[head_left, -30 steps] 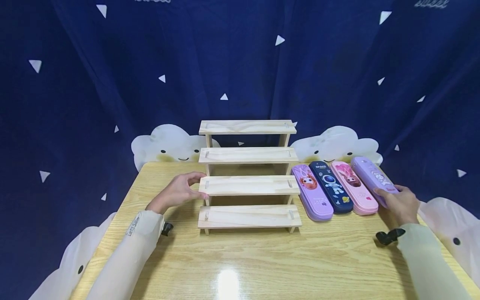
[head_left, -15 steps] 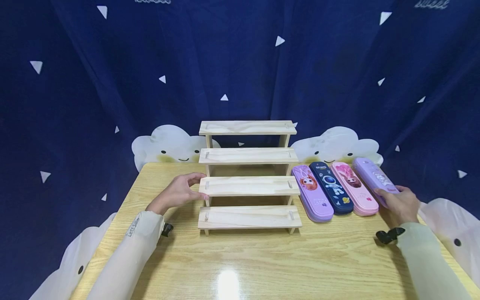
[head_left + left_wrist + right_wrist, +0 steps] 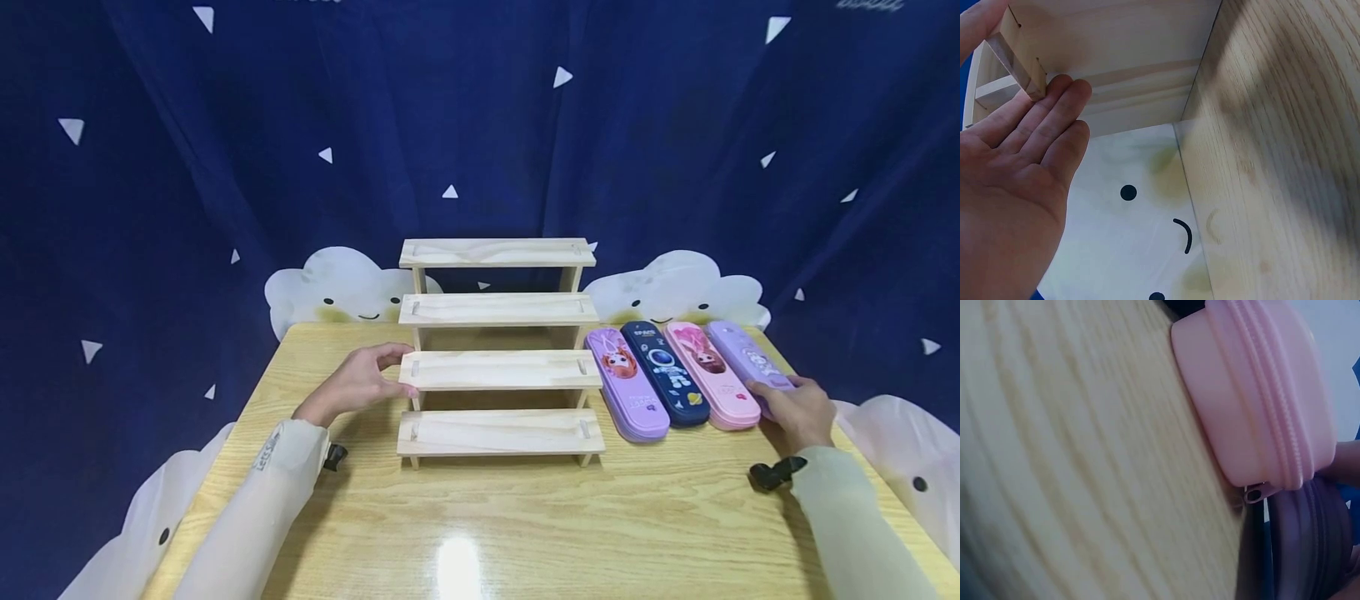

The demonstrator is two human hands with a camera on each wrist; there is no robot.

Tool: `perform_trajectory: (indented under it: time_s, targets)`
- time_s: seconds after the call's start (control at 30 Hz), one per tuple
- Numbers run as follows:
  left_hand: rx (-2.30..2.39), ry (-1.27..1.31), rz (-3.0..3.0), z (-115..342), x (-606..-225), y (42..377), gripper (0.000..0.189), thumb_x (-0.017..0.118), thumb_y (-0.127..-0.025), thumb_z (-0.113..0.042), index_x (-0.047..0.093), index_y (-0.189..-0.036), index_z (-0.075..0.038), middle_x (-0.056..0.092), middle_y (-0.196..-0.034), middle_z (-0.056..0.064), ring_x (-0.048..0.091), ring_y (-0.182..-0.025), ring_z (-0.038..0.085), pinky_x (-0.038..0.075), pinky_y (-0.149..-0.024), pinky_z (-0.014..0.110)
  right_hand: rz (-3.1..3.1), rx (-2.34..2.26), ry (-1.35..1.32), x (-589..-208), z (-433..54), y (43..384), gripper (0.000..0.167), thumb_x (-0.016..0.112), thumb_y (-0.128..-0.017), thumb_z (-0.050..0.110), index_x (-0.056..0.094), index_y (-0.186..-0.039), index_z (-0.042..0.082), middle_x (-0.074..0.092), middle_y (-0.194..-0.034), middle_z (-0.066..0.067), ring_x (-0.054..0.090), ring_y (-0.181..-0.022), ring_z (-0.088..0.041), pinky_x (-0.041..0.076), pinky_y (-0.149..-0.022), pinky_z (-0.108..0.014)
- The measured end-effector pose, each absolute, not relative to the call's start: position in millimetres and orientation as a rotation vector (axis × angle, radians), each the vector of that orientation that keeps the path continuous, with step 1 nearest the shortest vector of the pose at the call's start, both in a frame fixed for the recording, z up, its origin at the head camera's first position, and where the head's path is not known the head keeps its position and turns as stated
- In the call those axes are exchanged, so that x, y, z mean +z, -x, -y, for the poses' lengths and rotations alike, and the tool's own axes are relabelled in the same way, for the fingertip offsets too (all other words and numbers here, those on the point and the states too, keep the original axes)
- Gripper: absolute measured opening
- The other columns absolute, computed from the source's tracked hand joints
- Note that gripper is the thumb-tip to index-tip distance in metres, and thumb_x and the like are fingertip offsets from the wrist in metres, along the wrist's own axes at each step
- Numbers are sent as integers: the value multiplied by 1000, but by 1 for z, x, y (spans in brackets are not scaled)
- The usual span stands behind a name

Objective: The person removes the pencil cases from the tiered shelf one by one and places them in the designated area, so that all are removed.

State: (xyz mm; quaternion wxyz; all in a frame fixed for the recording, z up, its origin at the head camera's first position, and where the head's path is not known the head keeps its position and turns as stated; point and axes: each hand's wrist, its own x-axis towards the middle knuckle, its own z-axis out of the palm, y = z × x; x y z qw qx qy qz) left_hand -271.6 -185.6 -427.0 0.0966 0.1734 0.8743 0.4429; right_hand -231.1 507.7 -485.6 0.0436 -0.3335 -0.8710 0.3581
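Note:
A pale wooden stepped rack (image 3: 501, 370) with several plank shelves stands mid-table. My left hand (image 3: 358, 385) grips the left end of its second-lowest shelf; in the left wrist view the fingers (image 3: 1063, 103) reach under the plank end (image 3: 1019, 59), thumb at its other face. At the far right, my right hand (image 3: 801, 412) holds the near end of a lilac zip pencil case (image 3: 750, 354). Beside that case lies a pink pencil case (image 3: 712, 375), then a navy astronaut one (image 3: 666, 375) and a purple one (image 3: 628, 392). In the right wrist view the right hand is mostly cut off.
Cloud-shaped white panels (image 3: 675, 287) with printed faces border the wood-grain table (image 3: 525, 533) at its back and sides. A dark blue curtain (image 3: 480, 125) with white triangles hangs behind. The purple pencil case lies close to the rack's right side.
The lilac pencil case has come down and slightly left with my right hand, and now lies lower, close alongside the pink one. My left hand keeps its place on the rack.

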Motion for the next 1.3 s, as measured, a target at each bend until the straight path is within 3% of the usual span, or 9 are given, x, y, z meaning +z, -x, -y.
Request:
perform_trajectory:
  time_s: [0.6,1.03,1.3]
  targets:
    - [1345,-505,-2565,188,-428,270,81,90,-74,-36,54,-143,-12,65,-138,14,54,-139,34,40,-117,56,2757,1036,952,-490,-508,233,110,56,-90,67,15,-157,-11,33,-154,-39,39,-134,-51,33,-114,-65]
    - [1307,-506,-2609,188,-426,269,80,90,-75,-37,55,-143,-12,64,-140,13,54,-139,34,38,-118,56,2678,1090,982,-485,-502,235,98,50,-96,61,12,-160,-4,23,-162,-35,29,-146,-54,27,-119,-66]
    - [1217,-577,-2691,189,-419,269,76,83,-81,-43,55,-143,-10,62,-142,15,51,-140,38,37,-119,58,2613,905,729,-460,-486,239,84,49,-100,51,23,-158,-4,30,-159,-34,31,-145,-55,28,-118,-66]
